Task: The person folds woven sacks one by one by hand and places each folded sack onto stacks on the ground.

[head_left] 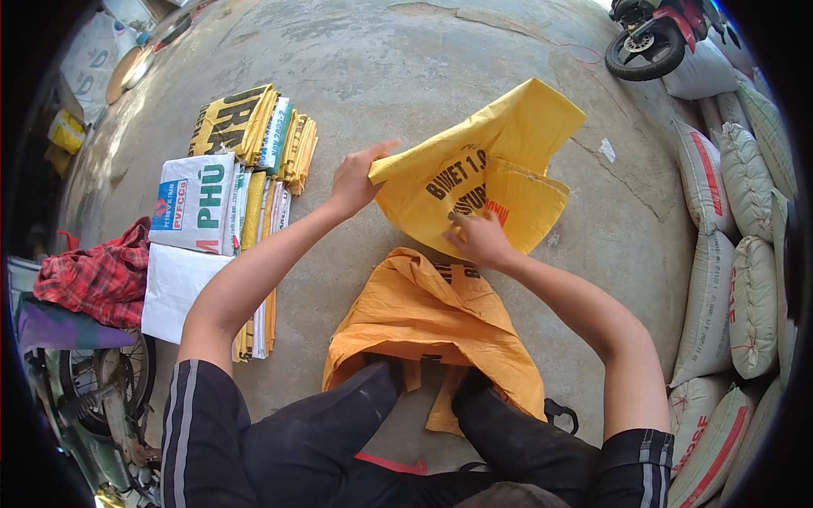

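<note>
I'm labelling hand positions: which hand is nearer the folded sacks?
Left. The left hand, holding the raised sack, is right of the folded sacks, not touching; the right hand is farther right, low on the raised sack.

Storage area: concrete floor (373,76), piled full sacks (752,305), parked motorbike (673,35).

Sack lettering (457,178) partly behind right grip (481,239)

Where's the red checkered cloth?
In the head view, the red checkered cloth is at the far left, right beside the stacked folded sacks and above a motorbike wheel.
</note>
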Demonstrator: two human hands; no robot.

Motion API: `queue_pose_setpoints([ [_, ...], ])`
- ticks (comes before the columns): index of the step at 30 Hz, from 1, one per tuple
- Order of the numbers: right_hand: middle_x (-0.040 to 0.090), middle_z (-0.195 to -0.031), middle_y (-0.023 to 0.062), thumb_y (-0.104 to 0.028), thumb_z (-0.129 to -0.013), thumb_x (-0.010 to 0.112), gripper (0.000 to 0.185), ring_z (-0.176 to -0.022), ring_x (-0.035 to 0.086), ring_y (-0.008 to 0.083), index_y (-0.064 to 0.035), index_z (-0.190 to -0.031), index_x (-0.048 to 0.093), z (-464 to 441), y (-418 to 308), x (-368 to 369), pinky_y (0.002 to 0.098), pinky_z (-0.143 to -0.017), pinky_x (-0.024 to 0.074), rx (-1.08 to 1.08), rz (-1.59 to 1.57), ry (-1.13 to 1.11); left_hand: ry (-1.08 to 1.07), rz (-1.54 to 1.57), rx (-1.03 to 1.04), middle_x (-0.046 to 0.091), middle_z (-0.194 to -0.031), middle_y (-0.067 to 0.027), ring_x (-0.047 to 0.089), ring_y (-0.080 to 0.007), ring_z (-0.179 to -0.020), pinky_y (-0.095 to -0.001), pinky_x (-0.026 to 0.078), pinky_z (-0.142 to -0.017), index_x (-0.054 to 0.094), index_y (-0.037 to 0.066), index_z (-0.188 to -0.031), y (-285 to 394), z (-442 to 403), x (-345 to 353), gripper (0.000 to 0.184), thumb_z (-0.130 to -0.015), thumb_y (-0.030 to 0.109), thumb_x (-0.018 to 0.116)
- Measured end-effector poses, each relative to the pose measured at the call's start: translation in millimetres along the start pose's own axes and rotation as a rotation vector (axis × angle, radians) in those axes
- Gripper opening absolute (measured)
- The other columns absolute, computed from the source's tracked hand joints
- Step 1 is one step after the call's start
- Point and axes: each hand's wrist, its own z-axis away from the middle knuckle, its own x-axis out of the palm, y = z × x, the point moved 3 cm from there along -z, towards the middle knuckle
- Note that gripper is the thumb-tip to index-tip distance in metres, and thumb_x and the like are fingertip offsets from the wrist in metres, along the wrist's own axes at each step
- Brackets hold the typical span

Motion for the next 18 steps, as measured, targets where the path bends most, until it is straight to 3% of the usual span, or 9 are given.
queue_pose_setpoints([
  [3,0.032,-0.156,0.0166,-0.042,-0.085,0.069,0.069,-0.143,0.031,0.0347,-0.0097,-0.141,0.044,-3.0,52.7,-30.7,0.0587,-0.117,0.012,0.167,0.488,0.726,-0.083,-0.046,-0.076,0.073,-0.09,-0.0121,0.071,-0.0287,-0.084,-0.0374,0.054,-0.071,0.068,0.011,-0.119,-2.9,-14.0,13.2,0.03,-0.089,0.015,0.067],
  [5,0.019,-0.16,0.0177,-0.044,-0.081,0.072,0.075,-0.144,0.028,0.0361,-0.0094,-0.141,0.044,2.2,87.7,-60.7,0.0586,-0.117,0.0126,0.58,0.576,0.855,-0.052,-0.032,-0.141,0.073,-0.089,-0.0126,0.071,-0.0277,-0.082,-0.0368,0.053,-0.072,0.068,0.008,-0.116,6.4,-23.3,10.1,0.027,-0.091,0.02,0.066],
  [8,0.035,-0.152,0.0209,-0.04,-0.079,0.077,0.079,-0.137,0.039,0.0381,-0.0055,-0.142,0.043,14.0,148.9,-90.8,0.0575,-0.113,0.0264,0.87,0.366,0.755,0.054,0.094,-0.272,0.073,-0.088,-0.0139,0.071,-0.0271,-0.081,-0.0379,0.053,-0.072,0.068,0.006,-0.114,-5.4,-34.9,9.7,0.028,-0.095,0.025,0.063],
  [9,0.043,-0.146,0.0203,-0.039,-0.08,0.079,0.082,-0.132,0.045,0.0368,-0.0043,-0.143,0.041,14.4,186.3,-80.6,0.0544,-0.108,0.0345,0.882,-0.192,0.423,0.143,0.213,-0.353,0.072,-0.086,-0.0147,0.071,-0.0275,-0.081,-0.0395,0.052,-0.071,0.068,0.006,-0.114,-13.2,-36.3,9.4,0.029,-0.095,0.026,0.061],
  [10,0.05,-0.14,0.0197,-0.038,-0.08,0.08,0.084,-0.126,0.051,0.0355,-0.003,-0.144,0.039,11.2,199.5,-64.0,0.0513,-0.103,0.0425,0.828,-0.733,0.068,0.216,0.311,-0.409,0.072,-0.093,-0.0154,0.07,-0.0265,-0.087,-0.0387,0.051,-0.072,0.066,0.002,-0.115,-16.1,-33.5,8.4,0.033,-0.097,0.029,0.059],
  [11,0.05,-0.14,0.0197,-0.038,-0.08,0.08,0.084,-0.126,0.051,0.0355,-0.003,-0.144,0.039,11.6,199.3,-54.2,0.0513,-0.103,0.0425,0.829,-0.737,0.074,0.214,0.311,-0.402,0.072,-0.093,-0.0154,0.07,-0.0265,-0.087,-0.0387,0.051,-0.072,0.066,0.002,-0.115,-27.8,-31.6,12.4,0.033,-0.097,0.029,0.059],
  [13,0.06,-0.125,0.0193,-0.034,-0.079,0.083,0.088,-0.112,0.062,0.0283,0.001,-0.144,0.036,13.9,181.3,-40.1,0.0374,-0.088,0.0537,0.392,-0.989,0.385,0.381,0.349,-0.594,0.071,-0.105,-0.0164,0.069,-0.0294,-0.095,-0.0389,0.052,-0.078,0.062,0.001,-0.122,-70.9,-16.6,21.8,0.038,-0.097,0.029,0.058],
  [15,0.059,-0.126,0.0226,-0.04,-0.08,0.081,0.092,-0.117,0.059,0.0269,-0.0002,-0.147,0.032,24.3,111.5,-49.1,0.0379,-0.096,0.0494,0.195,-1.001,0.471,0.354,0.415,-0.79,0.069,-0.11,-0.0179,0.068,-0.0299,-0.098,-0.0387,0.053,-0.08,0.06,0.0,-0.123,-90.2,5.8,26.0,0.038,-0.098,0.029,0.057],
  [18,0.052,-0.14,0.0186,-0.059,-0.091,0.057,0.09,-0.131,0.048,0.0335,-0.0055,-0.153,0.021,36.4,32.2,-49.8,0.0502,-0.11,0.0347,-0.076,-0.677,0.147,0.264,0.384,-1.019,0.065,-0.118,-0.0196,0.067,-0.031,-0.103,-0.0396,0.056,-0.08,0.055,-0.001,-0.128,-136.3,42.0,40.3,0.039,-0.099,0.025,0.053],
])
